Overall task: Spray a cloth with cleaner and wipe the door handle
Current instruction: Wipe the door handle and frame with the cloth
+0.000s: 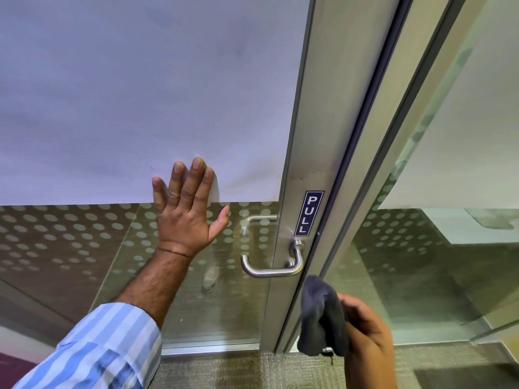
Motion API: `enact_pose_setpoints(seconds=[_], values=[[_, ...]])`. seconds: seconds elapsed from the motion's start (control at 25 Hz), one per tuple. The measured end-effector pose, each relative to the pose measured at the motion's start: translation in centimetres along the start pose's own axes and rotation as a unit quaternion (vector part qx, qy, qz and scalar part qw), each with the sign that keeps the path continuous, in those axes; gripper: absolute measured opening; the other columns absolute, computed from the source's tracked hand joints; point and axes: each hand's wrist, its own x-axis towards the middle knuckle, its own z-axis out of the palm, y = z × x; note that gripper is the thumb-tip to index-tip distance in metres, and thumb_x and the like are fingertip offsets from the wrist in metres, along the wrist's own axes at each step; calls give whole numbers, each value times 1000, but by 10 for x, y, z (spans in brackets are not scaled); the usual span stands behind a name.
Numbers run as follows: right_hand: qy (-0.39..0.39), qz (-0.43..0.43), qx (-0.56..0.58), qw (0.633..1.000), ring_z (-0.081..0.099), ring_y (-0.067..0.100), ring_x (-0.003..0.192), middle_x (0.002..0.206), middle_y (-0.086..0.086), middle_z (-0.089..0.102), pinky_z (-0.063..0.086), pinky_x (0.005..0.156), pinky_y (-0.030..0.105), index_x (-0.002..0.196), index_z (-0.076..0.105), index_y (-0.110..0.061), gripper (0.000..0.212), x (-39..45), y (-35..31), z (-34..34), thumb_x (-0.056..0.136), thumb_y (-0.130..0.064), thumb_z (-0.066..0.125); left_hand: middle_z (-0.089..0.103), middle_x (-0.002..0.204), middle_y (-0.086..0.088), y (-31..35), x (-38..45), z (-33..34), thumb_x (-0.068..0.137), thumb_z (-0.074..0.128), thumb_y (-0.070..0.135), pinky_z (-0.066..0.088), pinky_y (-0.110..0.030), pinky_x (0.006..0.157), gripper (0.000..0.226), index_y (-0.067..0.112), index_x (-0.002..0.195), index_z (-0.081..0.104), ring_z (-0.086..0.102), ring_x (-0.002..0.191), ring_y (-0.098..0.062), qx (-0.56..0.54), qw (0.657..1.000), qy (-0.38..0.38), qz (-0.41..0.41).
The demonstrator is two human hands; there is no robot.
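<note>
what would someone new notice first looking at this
Most striking is the left hand spread flat on the glass door, left of the metal door handle. Lower right, the right hand holds a bunched grey cloth just below the handle, not touching it. A blue PULL sign sits right above the handle.

glass wall (463, 262): frosted dots | carpet (252, 372): grey-green | aluminium frame (362, 164)
</note>
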Motion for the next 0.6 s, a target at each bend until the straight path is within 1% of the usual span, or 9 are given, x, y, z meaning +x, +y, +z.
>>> enact_pose_setpoints(seconds=[0.08, 0.16, 0.24, 0.28, 0.32, 0.4, 0.44, 0.52, 0.6], values=[[29, 36, -38, 998, 77, 21, 82, 94, 19, 83, 60, 60, 22, 94, 85, -15, 41, -7, 10, -15, 69, 13, 68, -12, 180, 8, 0, 0, 0, 101, 50, 61, -14, -49, 132, 92, 23, 172, 5, -14, 166, -19, -3, 1000, 1, -3], [14, 6, -105, 994, 79, 23, 93, 105, 14, 84, 63, 64, 26, 99, 85, -18, 50, -6, 13, -28, 83, 24, 63, -12, 180, 8, 0, 0, -1, 101, 50, 61, -14, -49, 132, 93, 23, 172, 5, -14, 166, -19, -1, 1000, 2, -2], [-33, -124, -215, 968, 76, 25, 117, 119, 4, 82, 64, 89, 32, 104, 86, -18, 52, 2, 7, -33, 91, 26, 60, -14, 180, 9, 1, 1, -2, 101, 49, 61, -14, -49, 132, 93, 24, 172, 3, -15, 166, -18, -1, 1000, 1, -4], [-70, -214, -287, 931, 72, 23, 125, 127, 1, 80, 58, 103, 34, 109, 84, -16, 47, 8, 2, -32, 94, 22, 60, -15, 179, 10, 1, 2, -3, 101, 49, 62, -15, -49, 131, 92, 25, 172, 2, -16, 165, -17, -1, 1000, -3, -5], [-114, -302, -359, 876, 68, 21, 132, 134, 1, 76, 52, 113, 36, 114, 82, -12, 41, 16, -6, -29, 96, 15, 57, -16, 179, 10, 2, 2, -4, 101, 48, 62, -16, -48, 131, 92, 25, 172, 0, -17, 165, -17, -2, 1000, -6, -7], [-185, -432, -470, 747, 61, 21, 139, 142, 4, 70, 49, 118, 43, 122, 79, -9, 41, 39, -22, -16, 96, 7, 51, -19, 178, 11, 2, 3, -6, 102, 46, 62, -16, -48, 131, 92, 26, 171, -3, -19, 165, -16, -1, 1000, -16, -8], [-212, -479, -493, 695, 60, 24, 141, 143, 7, 69, 50, 116, 47, 124, 78, -7, 40, 51, -28, -7, 99, 6, 50, -20, 178, 12, 3, 3, -7, 103, 45, 62, -16, -49, 131, 92, 27, 171, -4, -20, 164, -16, 0, 1000, -22, -10], [-238, -556, -493, 625, 59, 30, 141, 142, 13, 69, 52, 113, 51, 126, 76, -3, 33, 74, -43, 14, 105, 3, 52, -21, 177, 12, 3, 2, -9, 103, 44, 63, -17, -48, 131, 91, 27, 171, -5, -21, 164, -16, -2, 999, -34, -15], [-228, -616, -479, 582, 58, 33, 142, 144, 16, 67, 53, 111, 53, 129, 74, -2, 29, 96, -60, 34, 104, 1, 60, -23, 177, 12, 3, 1, -10, 103, 43, 63, -18, -48, 131, 91, 27, 171, -6, -22, 164, -17, 3, 999, -42, -18]])
